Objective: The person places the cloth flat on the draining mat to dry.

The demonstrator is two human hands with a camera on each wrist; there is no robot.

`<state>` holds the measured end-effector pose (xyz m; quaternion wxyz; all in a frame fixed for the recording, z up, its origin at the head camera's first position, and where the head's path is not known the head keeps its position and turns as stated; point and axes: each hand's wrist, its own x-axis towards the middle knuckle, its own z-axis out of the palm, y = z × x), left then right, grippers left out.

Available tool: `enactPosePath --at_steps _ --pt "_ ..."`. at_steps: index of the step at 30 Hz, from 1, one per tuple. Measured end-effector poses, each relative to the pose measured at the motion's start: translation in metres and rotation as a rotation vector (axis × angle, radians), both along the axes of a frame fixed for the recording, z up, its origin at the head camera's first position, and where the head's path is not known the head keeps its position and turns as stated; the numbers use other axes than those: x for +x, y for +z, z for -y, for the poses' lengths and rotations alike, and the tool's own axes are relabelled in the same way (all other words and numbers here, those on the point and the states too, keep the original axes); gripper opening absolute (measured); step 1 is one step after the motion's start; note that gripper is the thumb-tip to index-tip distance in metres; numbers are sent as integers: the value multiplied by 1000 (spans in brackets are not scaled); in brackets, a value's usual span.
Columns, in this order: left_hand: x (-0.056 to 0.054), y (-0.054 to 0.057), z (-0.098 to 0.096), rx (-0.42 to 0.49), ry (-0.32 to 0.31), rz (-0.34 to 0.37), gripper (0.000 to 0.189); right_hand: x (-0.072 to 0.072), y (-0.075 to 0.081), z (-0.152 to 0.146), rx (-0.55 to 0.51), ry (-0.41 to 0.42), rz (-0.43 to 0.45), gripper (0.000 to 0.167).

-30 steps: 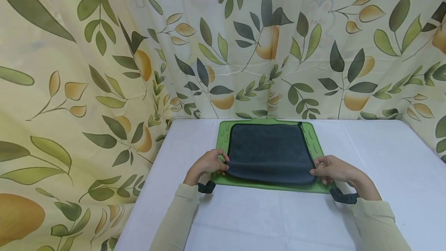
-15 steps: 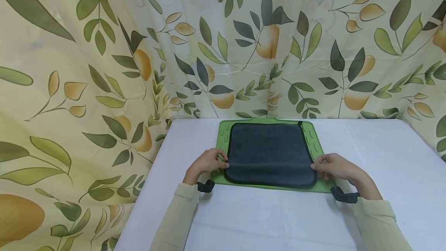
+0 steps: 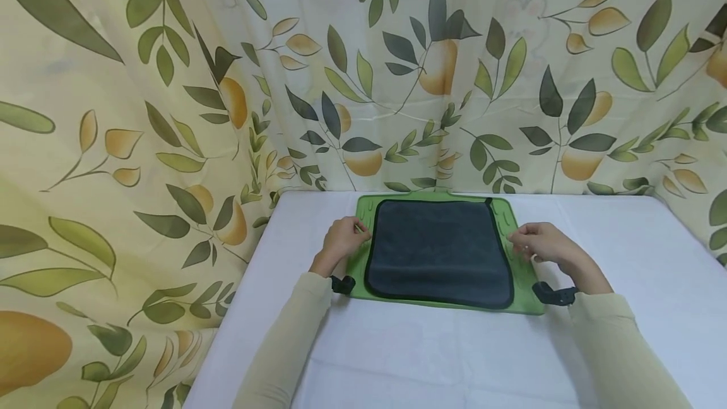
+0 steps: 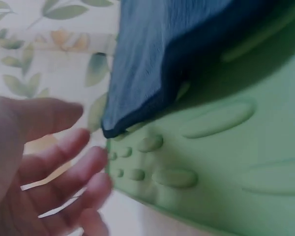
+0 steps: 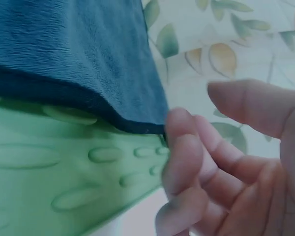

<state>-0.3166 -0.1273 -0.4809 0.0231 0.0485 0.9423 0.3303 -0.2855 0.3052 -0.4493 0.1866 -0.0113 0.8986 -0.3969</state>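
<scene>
A dark blue-grey cloth with a black edging lies spread on a green board that has raised oval ridges along its sides. Near the front, a shallow crease runs across the cloth. My left hand is over the board's left border, thumb and fingers apart beside the cloth's edge. Over the right border is my right hand, fingers loosely bent with nothing between them and the thumb. Both wrist views show the plush cloth with its edge partly raised off the ridged board.
The board stands on a table with a white cover, close to its far edge. A curtain with leaf and fruit prints hangs behind and to the left. Each wrist carries a black strap.
Both hands have let go of the cloth's near corners and moved away from me along its sides. The cloth's near edge, lifted earlier, has come down onto the board.
</scene>
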Motion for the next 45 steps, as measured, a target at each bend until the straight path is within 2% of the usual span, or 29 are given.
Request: enactPosePath --at_steps 3,6,12,14,17,19,24,29,33,38,42,45 --pt "-16 2 -6 -38 57 -32 15 -15 -1 1 -15 -34 -25 43" --pt "-31 2 -11 -45 75 -50 17 -30 -5 2 -31 -63 -60 41" --pt "-59 0 -19 -171 9 -91 17 -53 -17 8 -56 -110 -111 40" --pt "-66 -3 -23 -212 -27 -77 25 -57 -21 10 -66 -120 -109 40" --pt "-75 -5 -29 -223 -52 -16 43 -63 -27 12 -70 -123 -104 43" --pt "-77 -5 -33 -228 -46 20 46 -67 -29 15 -65 -120 -99 44" --pt "-76 -7 -37 -182 -7 45 26 -77 -34 19 -37 -127 -98 44" --pt "-74 -9 -40 -70 24 57 35 -82 -38 20 -20 -164 -108 43" --pt "-75 -10 -40 0 46 40 29 -86 -38 19 -23 -171 -134 35" --pt "-78 -8 -38 53 52 -10 22 -86 -34 19 -16 -174 -210 27" --pt "-81 -5 -37 84 52 -43 19 -85 -30 21 -26 -192 -265 28" --pt "-82 -2 -37 106 52 -58 19 -84 -28 22 -50 -214 -275 28"
